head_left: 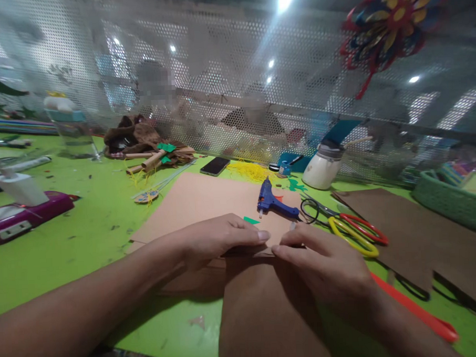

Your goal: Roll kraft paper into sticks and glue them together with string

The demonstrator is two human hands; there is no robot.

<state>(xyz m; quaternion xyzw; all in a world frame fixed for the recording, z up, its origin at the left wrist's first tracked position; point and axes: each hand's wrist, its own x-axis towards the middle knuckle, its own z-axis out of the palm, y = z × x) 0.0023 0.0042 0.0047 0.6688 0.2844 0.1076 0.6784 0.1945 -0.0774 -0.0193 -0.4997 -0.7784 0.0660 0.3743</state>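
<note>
A sheet of brown paper [263, 314] hangs over the table's front edge toward me, its upper edge between my two hands. My left hand [220, 234] lies across that edge, thumb on top and the other fingers mostly hidden. Beside it my right hand [328, 259] pinches the same edge between thumb and fingertips. Under and beyond my hands lies a flat tan sheet [191, 201]. On it rest a blue glue gun [276, 200], just past my fingers, and a small green scrap [251, 220].
Scissors with yellow and red handles [359, 233] lie right, near brown card [398, 224] and a green basket [432, 196]. Behind are a phone [215, 166], yellow shreds [253, 171] and a white jar [322, 167]. A purple power strip [30, 216] sits left; a perforated screen [225, 58] stands behind.
</note>
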